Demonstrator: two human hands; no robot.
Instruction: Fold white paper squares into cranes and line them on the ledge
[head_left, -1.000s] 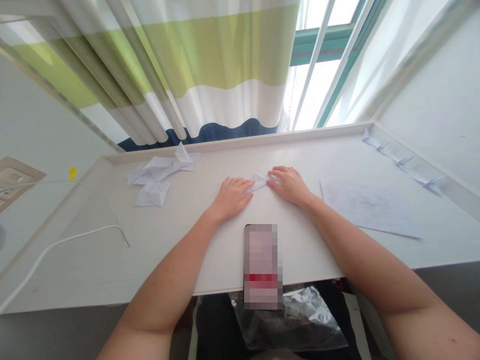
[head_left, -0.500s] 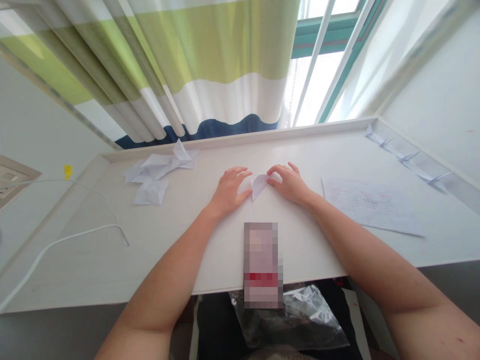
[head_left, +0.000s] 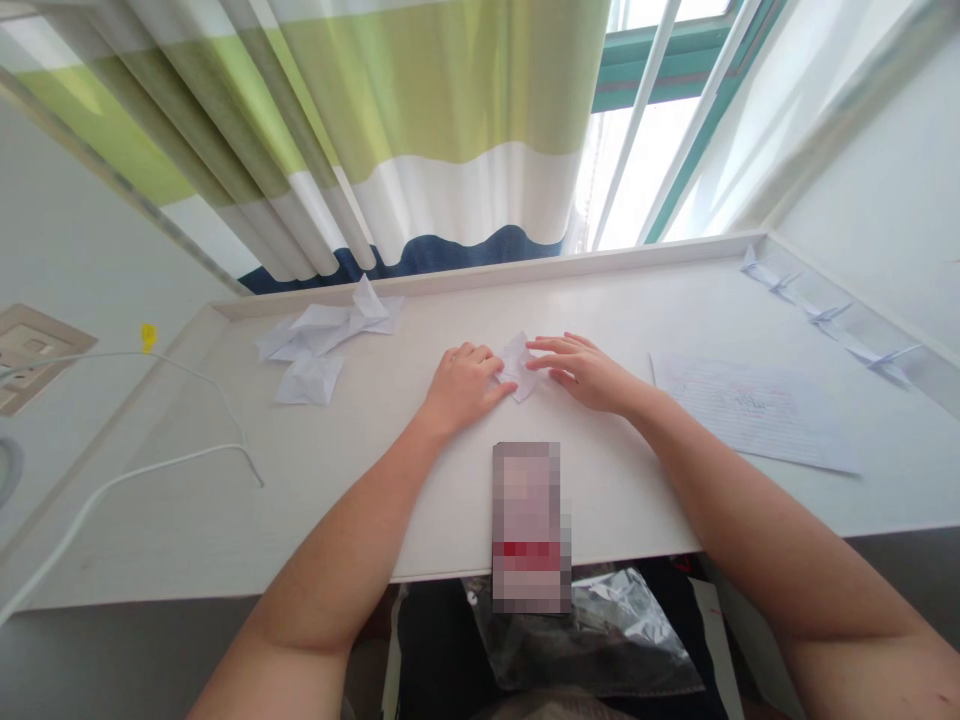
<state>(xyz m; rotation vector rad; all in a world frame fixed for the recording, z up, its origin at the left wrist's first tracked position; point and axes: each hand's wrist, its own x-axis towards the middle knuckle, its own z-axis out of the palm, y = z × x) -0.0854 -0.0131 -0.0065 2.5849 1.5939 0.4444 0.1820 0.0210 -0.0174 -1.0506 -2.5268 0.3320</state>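
Note:
A small folded piece of white paper [head_left: 519, 372] lies on the desk between my hands, its creases spread out into a diamond-like shape. My left hand [head_left: 466, 385] rests at its left side, fingers bent and thumb and fingertips gripping the paper's edge. From the other side, my right hand [head_left: 589, 372] reaches over with its fingers stretched out and apart. Its fingertips touch or hover just above the paper's right part; I cannot tell which.
Several folded white papers [head_left: 319, 335] lie at the back left. A lined written sheet [head_left: 750, 410] is on the right, with several folded paper pieces [head_left: 829, 315] behind it. A blurred-out rectangular object [head_left: 529, 510] overhangs the front edge. A white cable [head_left: 172, 463] crosses the left.
The folded paper has gone from a standing, closed triangle to a flatter, more spread shape. My right hand has released its pinch and stretched its fingers; my left hand has closed in on the paper.

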